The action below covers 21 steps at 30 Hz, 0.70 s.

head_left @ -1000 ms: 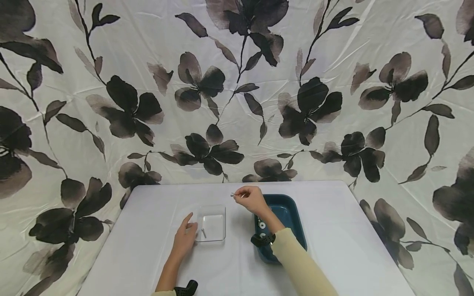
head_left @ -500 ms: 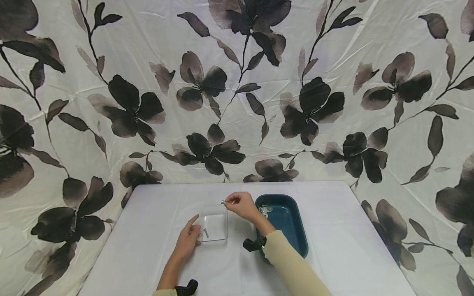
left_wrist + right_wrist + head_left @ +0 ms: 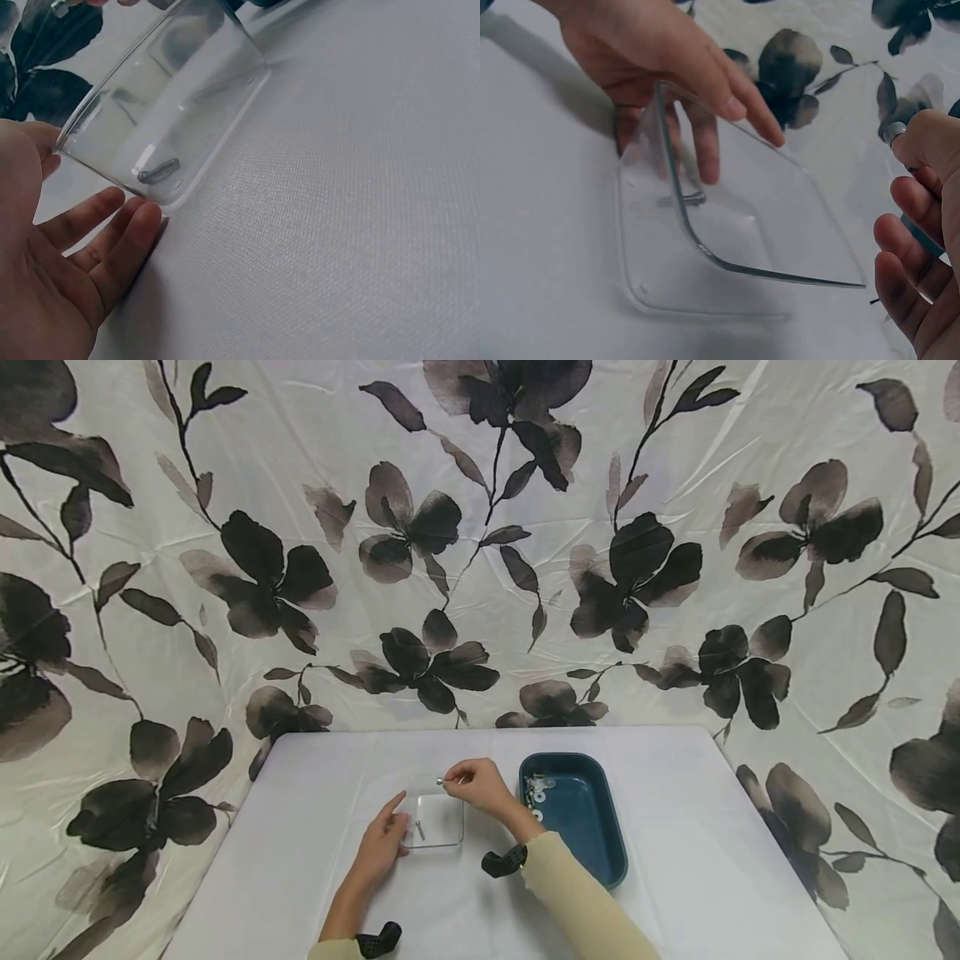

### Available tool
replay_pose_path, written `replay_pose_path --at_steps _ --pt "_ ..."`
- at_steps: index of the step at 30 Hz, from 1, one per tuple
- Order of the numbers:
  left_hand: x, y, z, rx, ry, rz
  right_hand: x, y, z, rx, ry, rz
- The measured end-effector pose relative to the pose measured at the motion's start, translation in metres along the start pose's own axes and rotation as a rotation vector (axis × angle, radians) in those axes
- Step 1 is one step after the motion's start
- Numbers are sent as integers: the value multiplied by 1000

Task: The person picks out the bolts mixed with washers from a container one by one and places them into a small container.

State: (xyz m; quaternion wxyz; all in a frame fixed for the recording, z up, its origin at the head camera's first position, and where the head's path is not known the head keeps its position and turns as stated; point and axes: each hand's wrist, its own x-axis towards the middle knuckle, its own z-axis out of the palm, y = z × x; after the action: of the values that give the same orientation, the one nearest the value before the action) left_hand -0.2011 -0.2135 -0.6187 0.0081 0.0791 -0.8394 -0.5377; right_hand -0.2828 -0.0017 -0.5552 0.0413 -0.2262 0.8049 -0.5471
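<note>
A clear square container (image 3: 442, 842) stands on the table, with one grey metal bolt (image 3: 159, 172) lying on its floor. My left hand (image 3: 380, 843) rests against the container's left side. Its fingers (image 3: 131, 247) are fairly straight and touch the outside of the wall and the rim. Above the container's far right corner, my right hand (image 3: 477, 787) pinches a small silver metal piece with a round end (image 3: 894, 132) between thumb and forefinger. Most of that piece is hidden by the fingertips, so its full shape does not show.
To the right stands a dark blue tray (image 3: 581, 827), with several small washers (image 3: 539, 796) and other hardware along its left side. A white cloth (image 3: 270, 860) covers the table. Behind it hangs a floral curtain (image 3: 480, 568).
My right hand has moved left from the tray's far left edge to over the container, carrying the metal piece. The left hand has stayed at the container's side.
</note>
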Motion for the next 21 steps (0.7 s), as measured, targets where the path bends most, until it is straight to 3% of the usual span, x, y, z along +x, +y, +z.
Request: replay_pose_path --at_steps 21 --pt "1 -4 -1 -44 -20 10 1 11 26 37 1 -3"
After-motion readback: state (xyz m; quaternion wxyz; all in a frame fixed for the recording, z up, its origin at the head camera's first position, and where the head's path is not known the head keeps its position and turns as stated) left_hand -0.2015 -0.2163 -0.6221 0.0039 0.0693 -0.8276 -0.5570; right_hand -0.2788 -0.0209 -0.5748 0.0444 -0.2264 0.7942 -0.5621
